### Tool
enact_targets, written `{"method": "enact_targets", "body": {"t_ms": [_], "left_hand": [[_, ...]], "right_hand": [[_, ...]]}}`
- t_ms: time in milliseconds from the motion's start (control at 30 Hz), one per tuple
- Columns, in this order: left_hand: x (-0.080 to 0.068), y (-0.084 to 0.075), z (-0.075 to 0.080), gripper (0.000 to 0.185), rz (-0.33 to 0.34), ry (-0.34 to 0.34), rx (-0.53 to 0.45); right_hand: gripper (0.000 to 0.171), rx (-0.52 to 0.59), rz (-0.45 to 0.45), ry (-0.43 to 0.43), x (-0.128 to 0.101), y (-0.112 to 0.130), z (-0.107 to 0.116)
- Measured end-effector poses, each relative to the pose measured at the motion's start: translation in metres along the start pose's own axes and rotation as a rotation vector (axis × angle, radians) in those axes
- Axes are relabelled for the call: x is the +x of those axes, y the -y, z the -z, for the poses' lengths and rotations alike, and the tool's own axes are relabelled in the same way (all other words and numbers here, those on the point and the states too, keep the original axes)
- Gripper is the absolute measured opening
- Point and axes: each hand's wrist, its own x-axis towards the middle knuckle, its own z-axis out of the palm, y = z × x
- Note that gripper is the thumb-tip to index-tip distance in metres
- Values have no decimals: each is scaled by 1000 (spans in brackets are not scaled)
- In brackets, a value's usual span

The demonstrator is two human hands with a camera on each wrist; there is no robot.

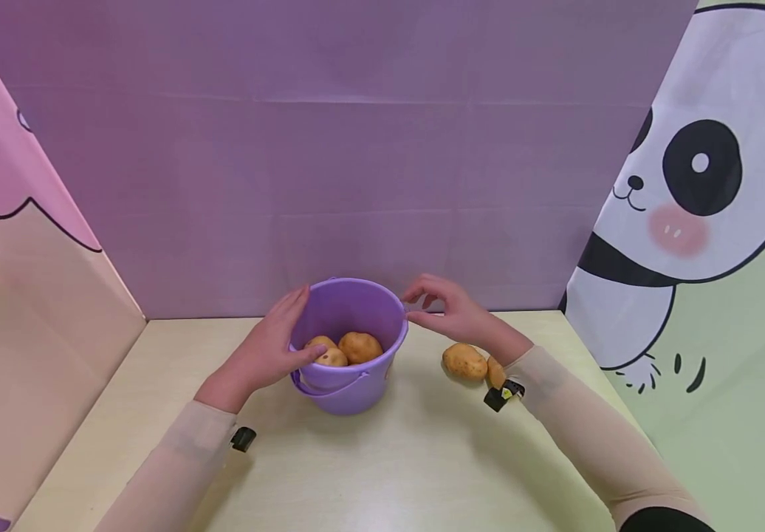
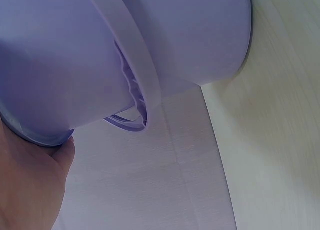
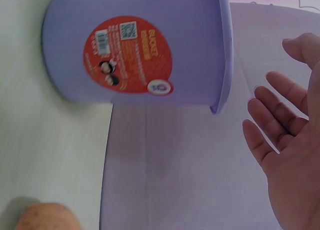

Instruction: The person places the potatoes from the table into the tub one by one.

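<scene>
Purple backdrop [image 1: 369, 162], panda picture [image 1: 748, 222], pale tabletop [image 1: 369, 473]

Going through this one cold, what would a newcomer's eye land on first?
Probably the round purple plastic bucket near the middle of the head view, gripped at its rim by the person's left hand, with rounded yellow-brown potatoes inside. The large black-and-white cartoon panda at that view's right edge would likely compete. In the right-wrist view, a round red printed sticker stands out on the bucket's side.

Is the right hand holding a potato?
No, the right wrist view shows the right hand empty, its fingers open near the purple bucket.
</scene>
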Motion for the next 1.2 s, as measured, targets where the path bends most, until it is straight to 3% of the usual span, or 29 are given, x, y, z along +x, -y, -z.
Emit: {"method": "enact_targets", "body": {"t_ms": [533,1200], "left_hand": [[-2,1,-1,110,1,-6,-5],[0,-2,0,107,-4,-11,-16]], "right_hand": [[20,-55,-170,-36,-54,-24,18],[26,-213,-340,-88,-120,-47,43]]}}
